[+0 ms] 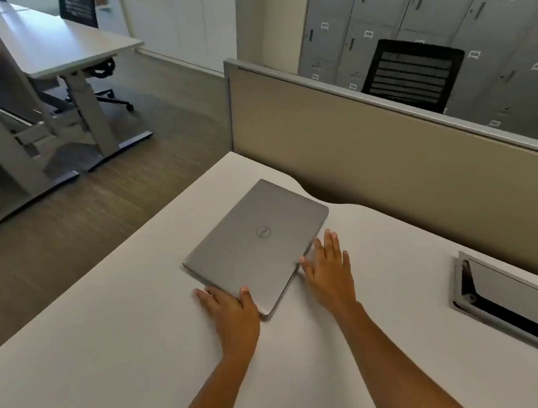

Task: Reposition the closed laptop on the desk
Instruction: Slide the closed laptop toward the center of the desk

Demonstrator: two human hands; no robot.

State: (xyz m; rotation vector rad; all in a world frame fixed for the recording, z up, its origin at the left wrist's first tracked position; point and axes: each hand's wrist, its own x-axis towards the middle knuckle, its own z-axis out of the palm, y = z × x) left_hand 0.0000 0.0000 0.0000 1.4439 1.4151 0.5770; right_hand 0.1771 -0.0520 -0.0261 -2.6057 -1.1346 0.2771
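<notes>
A closed grey laptop (255, 244) lies flat and turned at an angle on the white desk (112, 367), near its far left corner. My left hand (230, 309) grips the laptop's near edge, thumb on the lid and fingers along the side. My right hand (329, 267) rests flat on the desk with fingers spread, its thumb side touching the laptop's right edge.
A beige partition (387, 146) runs along the desk's far side. An open cable tray (514, 305) is set into the desk at the right. Beyond the partition stand a black mesh chair (413, 74) and grey lockers (438, 0). Other desks (59, 49) stand at the left.
</notes>
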